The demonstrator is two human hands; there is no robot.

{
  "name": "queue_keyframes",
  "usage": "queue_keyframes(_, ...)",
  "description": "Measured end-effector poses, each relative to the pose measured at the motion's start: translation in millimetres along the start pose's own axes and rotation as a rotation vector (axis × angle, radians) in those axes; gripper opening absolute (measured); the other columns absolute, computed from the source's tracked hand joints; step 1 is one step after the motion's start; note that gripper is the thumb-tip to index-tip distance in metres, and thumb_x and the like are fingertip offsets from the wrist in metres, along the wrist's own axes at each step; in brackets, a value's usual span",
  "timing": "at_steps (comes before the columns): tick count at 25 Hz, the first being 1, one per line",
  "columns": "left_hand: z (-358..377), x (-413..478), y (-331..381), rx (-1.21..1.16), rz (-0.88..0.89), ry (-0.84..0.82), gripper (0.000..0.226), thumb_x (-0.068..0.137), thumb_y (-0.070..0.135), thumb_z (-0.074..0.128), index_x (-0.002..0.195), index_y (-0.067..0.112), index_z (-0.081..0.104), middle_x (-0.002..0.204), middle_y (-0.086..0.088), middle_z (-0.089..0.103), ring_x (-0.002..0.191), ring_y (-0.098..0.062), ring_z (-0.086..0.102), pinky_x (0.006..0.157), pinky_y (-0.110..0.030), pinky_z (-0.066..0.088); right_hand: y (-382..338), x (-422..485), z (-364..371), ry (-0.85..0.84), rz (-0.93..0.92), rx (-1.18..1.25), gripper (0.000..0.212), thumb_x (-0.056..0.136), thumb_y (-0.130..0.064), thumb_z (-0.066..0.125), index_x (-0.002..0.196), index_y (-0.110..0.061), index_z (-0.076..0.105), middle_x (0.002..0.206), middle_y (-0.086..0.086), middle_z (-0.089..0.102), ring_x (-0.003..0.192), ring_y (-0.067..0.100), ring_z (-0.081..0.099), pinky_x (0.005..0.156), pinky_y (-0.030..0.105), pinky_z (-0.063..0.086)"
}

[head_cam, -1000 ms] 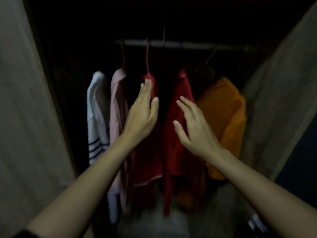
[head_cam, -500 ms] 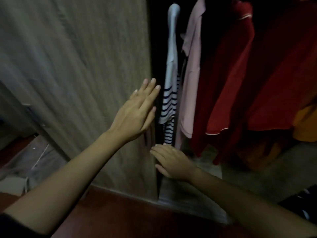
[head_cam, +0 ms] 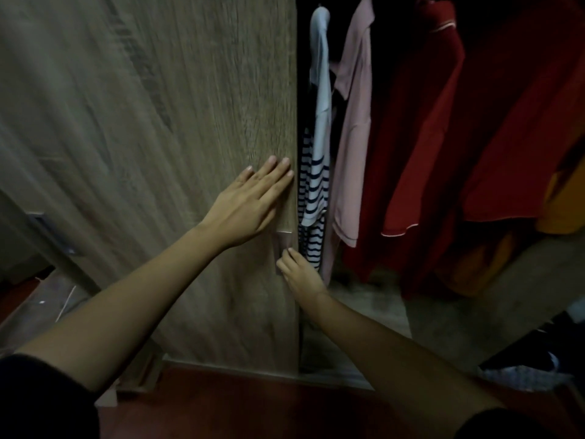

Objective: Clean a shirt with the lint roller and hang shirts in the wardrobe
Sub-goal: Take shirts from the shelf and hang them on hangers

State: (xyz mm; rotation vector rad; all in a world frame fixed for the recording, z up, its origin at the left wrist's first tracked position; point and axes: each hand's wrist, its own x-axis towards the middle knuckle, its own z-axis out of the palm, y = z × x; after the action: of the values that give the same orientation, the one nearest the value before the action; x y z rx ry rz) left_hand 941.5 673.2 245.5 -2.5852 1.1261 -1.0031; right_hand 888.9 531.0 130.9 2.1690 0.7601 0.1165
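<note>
The left hand [head_cam: 253,204] lies flat and open on the door [head_cam: 190,122] while the right hand [head_cam: 300,274] pinches its handle [head_cam: 283,245], apparently to close it on the hung shirts [head_cam: 411,137]; no lint roller shows.

Two hands are at the wardrobe: the left hand [head_cam: 250,202] and the right hand [head_cam: 300,274], both on one wooden door [head_cam: 177,122] with one metal handle [head_cam: 283,240]. Inside hang one striped shirt [head_cam: 313,185], one pink shirt [head_cam: 354,137], two red shirts [head_cam: 421,137] and one orange garment [head_cam: 563,201].
</note>
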Motion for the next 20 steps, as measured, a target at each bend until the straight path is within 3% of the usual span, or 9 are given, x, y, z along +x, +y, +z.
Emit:
queue_keyframes(3, 1.0, 6.2, -0.8, 0.026, 0.073, -0.014, 0.062, 0.086, 0.025, 0.031, 0.146, 0.010, 0.024, 0.154, -0.008, 0.023, 0.144, -0.021, 0.009, 0.112, -0.037, 0.017, 2.3, -4.6, 4.5, 0.012, 0.039, -0.019, 0.052, 0.100, -0.021, 0.024, 0.146, -0.002, 0.008, 0.150, 0.011, 0.021, 0.141, 0.029, 0.017, 0.118, 0.037, 0.007)
queue_keyframes(6, 2.5, 21.9, 7.0, 0.060, 0.163, 0.009, 0.061, 0.086, 0.022, 0.031, 0.146, 0.010, 0.026, 0.153, -0.007, 0.024, 0.144, -0.018, 0.008, 0.112, -0.037, 0.017, 12.3, -21.8, 13.1, -0.006, 0.036, 0.087, 0.051, 0.099, -0.019, 0.022, 0.145, 0.000, 0.009, 0.148, 0.014, 0.024, 0.140, 0.031, 0.019, 0.118, 0.038, 0.006)
queue_keyframes(10, 7.5, 50.5, 34.9, 0.029, 0.227, 0.039, 0.069, 0.079, 0.018, 0.031, 0.146, 0.010, 0.021, 0.153, -0.004, 0.017, 0.143, -0.007, -0.017, 0.114, -0.036, 0.011, 22.1, -51.7, 39.3, -0.003, 0.065, 0.079, 0.050, 0.099, -0.017, 0.021, 0.144, 0.001, 0.011, 0.146, 0.014, 0.028, 0.139, 0.031, 0.021, 0.118, 0.039, 0.006)
queue_keyframes(13, 10.3, 78.6, 69.3, 0.003, 0.263, 0.051, 0.071, 0.078, 0.017, 0.036, 0.147, 0.010, 0.018, 0.153, -0.004, 0.015, 0.142, -0.007, -0.021, 0.114, -0.035, 0.007, 34.1, -86.8, 64.8, -0.068, 0.118, 0.048, 0.051, 0.099, -0.019, 0.026, 0.145, 0.000, 0.014, 0.146, 0.013, 0.028, 0.140, 0.031, 0.020, 0.118, 0.039, 0.006)
queue_keyframes(15, 10.4, 100.1, 93.0, 0.013, 0.307, 0.057, 0.083, 0.073, 0.017, 0.054, 0.147, 0.011, 0.017, 0.154, -0.004, 0.013, 0.144, -0.008, -0.015, 0.116, -0.033, 0.004, 46.1, -115.7, 79.4, -0.110, 0.148, 0.030, 0.054, 0.098, -0.021, 0.030, 0.145, -0.002, 0.014, 0.149, 0.014, 0.025, 0.141, 0.031, 0.018, 0.118, 0.039, 0.007)
queue_keyframes(17, 9.1, 122.4, 119.2, 0.052, 0.350, 0.048, 0.098, 0.062, 0.017, 0.072, 0.146, 0.009, 0.023, 0.154, -0.005, 0.017, 0.145, -0.014, 0.005, 0.116, -0.033, 0.004, 55.3, -143.0, 96.1, -0.177, 0.153, 0.009, 0.059, 0.098, -0.026, 0.033, 0.146, -0.003, 0.009, 0.153, 0.015, 0.017, 0.143, 0.033, 0.012, 0.119, 0.040, 0.006)
queue_keyframes(20, 10.6, 156.8, 162.6, 0.053, 0.407, 0.105, 0.084, 0.066, 0.018, 0.062, 0.143, 0.007, 0.031, 0.151, -0.007, 0.032, 0.139, -0.019, 0.021, 0.115, -0.032, 0.005, 67.7, -178.0, 124.7, -0.285, 0.206, -0.015, 0.067, 0.096, -0.033, 0.038, 0.147, -0.006, 0.006, 0.155, 0.015, 0.013, 0.144, 0.034, 0.009, 0.118, 0.042, 0.005)
